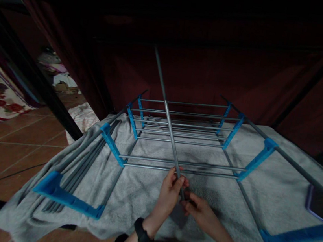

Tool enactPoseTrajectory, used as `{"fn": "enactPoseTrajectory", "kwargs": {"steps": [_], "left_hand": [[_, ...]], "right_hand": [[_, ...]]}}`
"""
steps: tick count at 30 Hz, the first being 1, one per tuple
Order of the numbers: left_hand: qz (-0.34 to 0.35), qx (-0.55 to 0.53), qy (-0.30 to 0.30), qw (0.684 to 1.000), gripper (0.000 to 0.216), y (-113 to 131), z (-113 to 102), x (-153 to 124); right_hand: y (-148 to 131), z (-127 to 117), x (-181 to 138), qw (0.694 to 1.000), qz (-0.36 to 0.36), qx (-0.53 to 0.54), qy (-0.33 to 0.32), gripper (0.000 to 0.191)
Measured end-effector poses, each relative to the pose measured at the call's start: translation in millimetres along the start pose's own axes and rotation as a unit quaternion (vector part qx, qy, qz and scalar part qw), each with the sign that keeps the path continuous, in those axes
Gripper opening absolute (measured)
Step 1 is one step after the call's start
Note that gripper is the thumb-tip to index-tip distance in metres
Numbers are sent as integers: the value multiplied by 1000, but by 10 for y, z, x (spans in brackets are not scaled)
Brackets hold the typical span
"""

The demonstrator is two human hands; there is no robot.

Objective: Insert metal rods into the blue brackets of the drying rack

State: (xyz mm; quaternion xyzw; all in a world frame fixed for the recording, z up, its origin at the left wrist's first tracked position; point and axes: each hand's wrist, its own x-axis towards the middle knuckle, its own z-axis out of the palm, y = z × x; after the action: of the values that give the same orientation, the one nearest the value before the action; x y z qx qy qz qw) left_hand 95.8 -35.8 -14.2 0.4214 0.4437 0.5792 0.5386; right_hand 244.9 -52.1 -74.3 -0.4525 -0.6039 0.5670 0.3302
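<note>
A long grey metal tube (169,118) slants up and away over the rack. My left hand (172,188) is closed around it near its lower end. Right at that end, the fingers of my right hand (197,209) pinch the tube's tip. Under and beyond the hands lies a rack frame of grey tubes with blue plastic brackets (112,144). Several thin crossbars (188,143) span between the brackets in its far part. The nearest blue brackets (70,200), at left and right, have no crossbar between them.
A grey blanket (145,198) covers the surface beneath the rack. Several loose tubes (85,166) lie along its left side. A phone (320,203) rests at the right. Dark posts (35,60) and a reddish panel (191,77) stand around. Tiled floor (25,135) shows at left.
</note>
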Motion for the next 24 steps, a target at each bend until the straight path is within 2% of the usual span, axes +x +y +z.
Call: {"fn": "enactPoseTrajectory", "kwargs": {"steps": [5, 14, 24], "left_hand": [[14, 3, 13, 1000, 33, 56, -70, 24], [32, 22, 10, 999, 24, 76, -228, 77], [49, 112, 45, 992, 20, 148, -647, 181]], "right_hand": [[-3, -137, 14, 1000, -1, -7, 15, 44], [-16, -443, 77, 994, -6, 10, 112, 45], [-168, -810, 81, 971, 2, 52, 235, 58]]}}
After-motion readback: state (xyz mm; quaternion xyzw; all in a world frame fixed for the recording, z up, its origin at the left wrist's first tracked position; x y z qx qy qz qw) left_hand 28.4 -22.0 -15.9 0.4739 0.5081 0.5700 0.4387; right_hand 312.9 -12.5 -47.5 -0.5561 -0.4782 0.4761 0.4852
